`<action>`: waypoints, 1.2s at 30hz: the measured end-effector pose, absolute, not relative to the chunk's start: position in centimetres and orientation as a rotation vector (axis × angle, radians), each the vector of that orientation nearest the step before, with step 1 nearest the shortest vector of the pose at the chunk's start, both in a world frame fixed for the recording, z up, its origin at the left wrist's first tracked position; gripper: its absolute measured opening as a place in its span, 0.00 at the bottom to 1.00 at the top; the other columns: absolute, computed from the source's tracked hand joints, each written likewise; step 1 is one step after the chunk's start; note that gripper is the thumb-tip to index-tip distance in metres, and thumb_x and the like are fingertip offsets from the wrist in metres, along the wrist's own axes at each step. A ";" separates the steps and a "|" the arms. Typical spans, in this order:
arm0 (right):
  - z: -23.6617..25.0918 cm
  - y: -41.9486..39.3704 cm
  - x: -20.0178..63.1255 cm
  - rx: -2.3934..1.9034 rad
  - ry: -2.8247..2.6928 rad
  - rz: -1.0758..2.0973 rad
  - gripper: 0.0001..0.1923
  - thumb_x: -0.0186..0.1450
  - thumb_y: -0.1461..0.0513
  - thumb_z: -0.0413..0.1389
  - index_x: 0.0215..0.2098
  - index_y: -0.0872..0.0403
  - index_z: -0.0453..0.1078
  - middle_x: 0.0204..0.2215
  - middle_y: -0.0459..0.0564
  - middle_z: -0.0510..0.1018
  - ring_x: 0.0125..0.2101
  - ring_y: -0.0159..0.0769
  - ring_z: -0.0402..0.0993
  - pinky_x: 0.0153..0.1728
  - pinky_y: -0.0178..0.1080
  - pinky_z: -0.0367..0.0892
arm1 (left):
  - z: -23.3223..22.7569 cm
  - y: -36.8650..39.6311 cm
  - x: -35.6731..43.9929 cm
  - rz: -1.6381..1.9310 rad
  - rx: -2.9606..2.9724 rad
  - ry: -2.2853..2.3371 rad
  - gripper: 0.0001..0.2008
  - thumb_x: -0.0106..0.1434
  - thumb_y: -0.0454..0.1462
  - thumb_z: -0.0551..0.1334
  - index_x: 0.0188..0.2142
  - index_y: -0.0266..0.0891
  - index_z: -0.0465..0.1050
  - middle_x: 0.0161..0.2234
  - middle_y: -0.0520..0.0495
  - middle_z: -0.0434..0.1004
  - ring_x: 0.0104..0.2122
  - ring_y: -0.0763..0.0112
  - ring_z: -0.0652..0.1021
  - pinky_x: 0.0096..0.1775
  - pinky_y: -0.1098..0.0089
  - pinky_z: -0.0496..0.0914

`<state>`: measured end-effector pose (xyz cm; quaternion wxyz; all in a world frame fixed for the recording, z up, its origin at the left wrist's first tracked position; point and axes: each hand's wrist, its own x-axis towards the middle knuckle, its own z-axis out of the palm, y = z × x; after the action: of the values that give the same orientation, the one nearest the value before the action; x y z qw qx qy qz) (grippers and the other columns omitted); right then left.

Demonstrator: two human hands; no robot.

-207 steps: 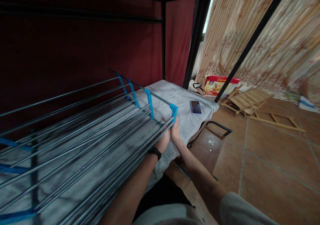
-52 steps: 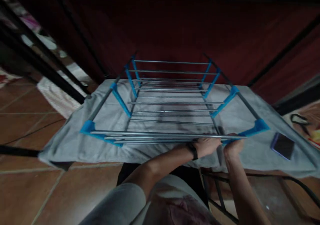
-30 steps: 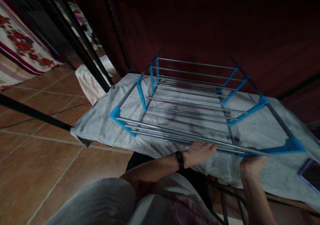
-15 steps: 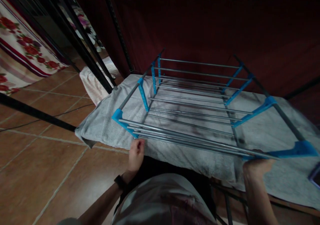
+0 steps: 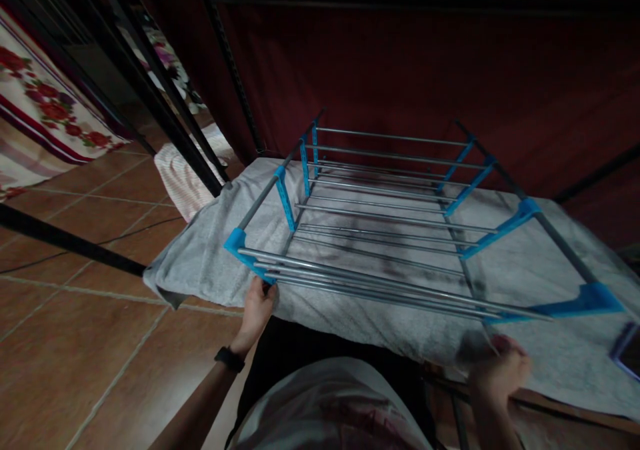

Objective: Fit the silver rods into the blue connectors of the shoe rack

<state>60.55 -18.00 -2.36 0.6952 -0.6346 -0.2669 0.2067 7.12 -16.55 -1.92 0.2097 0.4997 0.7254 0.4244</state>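
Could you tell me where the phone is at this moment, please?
In the head view the phone lies at the far right edge, on the grey towel, just right of the drying rack's near right blue corner and beyond the right hand.

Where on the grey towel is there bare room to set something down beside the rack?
Bare grey towel lies left of the rack, by the left hand, and on the right between the rack's blue corner and the phone. The near strip by the right hand is narrow; the middle is crowded.
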 end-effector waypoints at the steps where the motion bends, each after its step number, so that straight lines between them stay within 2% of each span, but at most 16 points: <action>1: -3.3 -19.1 59.0 -1.462 -0.643 0.424 0.10 0.58 0.53 0.57 0.31 0.50 0.67 0.29 0.44 0.68 0.28 0.36 0.65 0.26 0.37 0.63 | -2.0 -16.6 7.1 1.163 1.402 2.030 0.13 0.59 0.39 0.58 0.44 0.40 0.67 0.42 0.44 0.76 0.43 0.59 0.78 0.51 0.55 0.72; 2: -4.2 -19.9 57.4 -1.565 -0.871 0.407 0.11 0.61 0.52 0.56 0.34 0.51 0.71 0.32 0.46 0.73 0.33 0.39 0.70 0.32 0.40 0.68 | -2.1 -16.5 7.0 1.154 1.408 2.043 0.13 0.59 0.38 0.58 0.44 0.40 0.67 0.41 0.44 0.76 0.43 0.59 0.77 0.51 0.55 0.72; 4: -5.3 -20.5 54.1 -1.554 -1.432 0.379 0.14 0.65 0.54 0.53 0.42 0.51 0.75 0.42 0.52 0.77 0.44 0.46 0.73 0.44 0.48 0.69 | -2.0 -16.5 6.9 1.148 1.414 2.058 0.12 0.58 0.38 0.58 0.42 0.41 0.68 0.39 0.45 0.76 0.42 0.59 0.77 0.49 0.56 0.72; 6: -5.6 -19.9 51.3 -1.456 -1.810 0.260 0.17 0.69 0.58 0.49 0.51 0.50 0.74 0.50 0.55 0.77 0.52 0.48 0.71 0.52 0.54 0.66 | -1.9 -16.3 6.7 1.162 1.424 2.045 0.12 0.56 0.38 0.59 0.41 0.41 0.68 0.38 0.46 0.76 0.40 0.61 0.77 0.47 0.58 0.73; 8: -5.3 -18.6 49.3 -1.403 -2.001 0.132 0.20 0.71 0.62 0.46 0.58 0.49 0.70 0.52 0.56 0.76 0.54 0.48 0.70 0.55 0.55 0.64 | -1.7 -16.0 6.5 1.164 1.428 2.022 0.11 0.55 0.38 0.59 0.39 0.41 0.69 0.36 0.47 0.75 0.37 0.62 0.77 0.45 0.60 0.74; 12: -4.5 -15.9 47.1 -1.385 -2.239 0.004 0.22 0.71 0.64 0.45 0.60 0.50 0.68 0.50 0.57 0.78 0.51 0.49 0.71 0.56 0.55 0.63 | -1.6 -15.6 6.1 1.119 1.417 2.035 0.06 0.53 0.38 0.60 0.32 0.42 0.67 0.31 0.49 0.72 0.34 0.63 0.76 0.42 0.62 0.74; 16: -4.4 -14.8 46.1 -1.363 -2.306 -0.034 0.19 0.72 0.65 0.45 0.56 0.50 0.72 0.51 0.57 0.78 0.53 0.50 0.69 0.56 0.54 0.63 | -1.5 -15.5 6.1 1.107 1.443 2.084 0.05 0.52 0.37 0.61 0.29 0.42 0.66 0.29 0.49 0.72 0.34 0.63 0.75 0.40 0.63 0.73; 22: -4.5 -14.7 46.4 -1.308 -2.272 0.054 0.18 0.73 0.61 0.46 0.55 0.49 0.73 0.52 0.55 0.78 0.55 0.49 0.69 0.55 0.53 0.65 | -1.6 -15.4 6.6 1.102 1.424 2.114 0.05 0.51 0.36 0.61 0.30 0.41 0.67 0.29 0.50 0.73 0.33 0.64 0.75 0.39 0.64 0.73; 36: -4.3 -14.5 46.9 -1.341 -2.222 0.147 0.18 0.73 0.61 0.47 0.55 0.46 0.74 0.51 0.53 0.79 0.54 0.49 0.71 0.57 0.56 0.64 | -0.6 -15.5 7.7 1.075 1.464 2.111 0.03 0.54 0.36 0.61 0.29 0.41 0.68 0.32 0.47 0.71 0.37 0.60 0.75 0.45 0.58 0.73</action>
<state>46.85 -14.55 -4.35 0.2679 -0.4971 -0.8235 0.0544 7.73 -15.51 -0.56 0.1773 0.5174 0.7460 0.3800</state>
